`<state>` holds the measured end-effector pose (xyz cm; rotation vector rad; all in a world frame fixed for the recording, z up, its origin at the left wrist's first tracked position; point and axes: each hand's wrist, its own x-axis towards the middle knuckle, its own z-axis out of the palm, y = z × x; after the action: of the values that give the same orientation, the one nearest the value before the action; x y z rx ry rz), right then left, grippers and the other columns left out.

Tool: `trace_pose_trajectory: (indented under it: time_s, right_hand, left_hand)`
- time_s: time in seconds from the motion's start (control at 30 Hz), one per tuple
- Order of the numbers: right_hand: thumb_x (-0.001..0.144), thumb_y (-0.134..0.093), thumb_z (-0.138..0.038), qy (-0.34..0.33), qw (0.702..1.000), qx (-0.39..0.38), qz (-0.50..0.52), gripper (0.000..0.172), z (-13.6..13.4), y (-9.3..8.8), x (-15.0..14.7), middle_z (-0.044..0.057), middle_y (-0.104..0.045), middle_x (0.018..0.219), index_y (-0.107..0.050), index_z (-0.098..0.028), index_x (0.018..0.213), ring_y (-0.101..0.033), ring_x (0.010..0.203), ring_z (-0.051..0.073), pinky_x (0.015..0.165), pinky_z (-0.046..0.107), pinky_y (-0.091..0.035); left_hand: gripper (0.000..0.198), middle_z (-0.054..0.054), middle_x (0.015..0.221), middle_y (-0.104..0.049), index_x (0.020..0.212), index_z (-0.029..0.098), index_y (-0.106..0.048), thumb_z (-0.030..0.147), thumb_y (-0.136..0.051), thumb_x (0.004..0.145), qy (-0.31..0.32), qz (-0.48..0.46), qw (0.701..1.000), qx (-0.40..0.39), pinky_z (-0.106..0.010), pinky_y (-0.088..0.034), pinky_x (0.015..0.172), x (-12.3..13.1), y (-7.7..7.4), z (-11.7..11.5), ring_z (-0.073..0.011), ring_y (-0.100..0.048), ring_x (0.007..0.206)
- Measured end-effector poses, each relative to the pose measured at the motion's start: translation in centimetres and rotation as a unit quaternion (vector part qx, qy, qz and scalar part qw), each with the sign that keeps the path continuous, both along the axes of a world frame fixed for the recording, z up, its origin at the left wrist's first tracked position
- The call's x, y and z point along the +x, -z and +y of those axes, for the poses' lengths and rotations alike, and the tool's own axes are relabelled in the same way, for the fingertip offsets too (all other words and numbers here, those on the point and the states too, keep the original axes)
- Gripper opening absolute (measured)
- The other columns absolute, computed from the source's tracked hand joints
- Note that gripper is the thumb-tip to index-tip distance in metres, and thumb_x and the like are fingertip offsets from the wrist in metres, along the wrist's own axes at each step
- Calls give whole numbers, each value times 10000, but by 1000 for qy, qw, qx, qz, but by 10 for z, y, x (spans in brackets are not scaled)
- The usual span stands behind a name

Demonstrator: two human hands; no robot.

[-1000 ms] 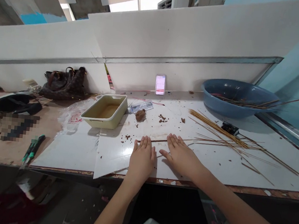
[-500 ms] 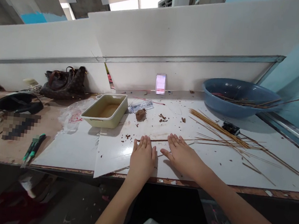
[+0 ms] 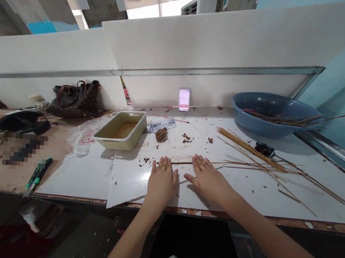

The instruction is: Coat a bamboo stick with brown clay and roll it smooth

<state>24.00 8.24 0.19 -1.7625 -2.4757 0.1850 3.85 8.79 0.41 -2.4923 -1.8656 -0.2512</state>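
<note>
My left hand point(image 3: 161, 182) lies flat on the white board, its fingertips over the left part of a thin brown-coated stick point(image 3: 183, 162). Farther right, my right hand point(image 3: 209, 178) rests palm down with the thumb spread, fingertips on the same stick. Between the hands the stick shows as a dark, thicker length; a thin bare end runs to the right. Beyond my left hand sits a lump of brown material point(image 3: 161, 135), with small brown crumbs point(image 3: 186, 138) near it. A bundle of thin tan sticks point(image 3: 244, 146) lies to the right.
A cream tub point(image 3: 118, 143) of brownish liquid stands at left, beside crumpled plastic. A blue basin point(image 3: 262, 126) holding sticks is at back right. A lit phone point(image 3: 184, 99) leans on the partition. Farther left are a brown bag point(image 3: 78, 100), green-black cutters point(image 3: 38, 174) and another person's arm.
Both hands stay flat on the stick; my left hand is slightly farther left, so the gap between them is a little wider. The view has shifted slightly.
</note>
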Motion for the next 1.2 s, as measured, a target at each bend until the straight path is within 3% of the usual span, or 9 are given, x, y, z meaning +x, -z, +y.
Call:
trace_pose_trajectory:
  time_s: [0.1,0.33,0.57,0.83,1.07,1.2]
  right_hand:
    - [1094,-167,-705,6,1000,-5,-1,964,7,-2,-1,291,-279,1727,-318,61,1661,-269,1641,348,1355,526,-226]
    - [1066,-219,-758,0,1000,24,19,1021,-25,15,1,304,-283,1723,-337,68,1653,-292,1634,377,1345,532,-268]
    - [1087,-213,-711,6,1000,-15,12,945,8,-1,3,274,-328,1719,-311,17,1681,-285,1639,353,1354,541,-225]
    - [1063,-202,-761,3,1000,12,6,1029,-24,10,1,310,-304,1707,-364,77,1638,-326,1618,387,1333,544,-297]
    - [1094,-216,-692,14,1000,-19,-16,978,10,-9,-3,310,-254,1722,-298,114,1643,-251,1644,364,1359,503,-216]
    - [1075,-180,-741,2,1000,2,3,1019,-12,2,1,302,-258,1724,-306,88,1653,-267,1640,361,1349,519,-255]
  left_hand:
    - [571,-234,1629,-505,1567,17,-523,318,-366,1108,-13,3,1000,-11,-575,-261,1338,2,-5,9,-321,-443,1576]
    - [593,-220,1649,-482,1604,-11,-461,311,-331,1123,5,22,1000,1,-539,-310,1329,-8,2,-20,-312,-443,1576]
    - [586,-248,1617,-514,1568,-42,-499,308,-373,1116,-29,30,999,-17,-535,-281,1339,3,-10,5,-321,-445,1574]
    - [601,-237,1653,-463,1607,-42,-440,297,-310,1128,-12,46,999,10,-538,-316,1327,-7,6,-33,-318,-447,1573]
    - [608,-245,1624,-506,1581,-42,-484,329,-323,1128,-54,32,998,-12,-594,-181,1357,5,-15,0,-337,-394,1601]
    - [595,-189,1664,-468,1599,20,-492,334,-344,1115,-53,22,998,17,-653,-148,1349,0,-6,-19,-350,-301,1641]
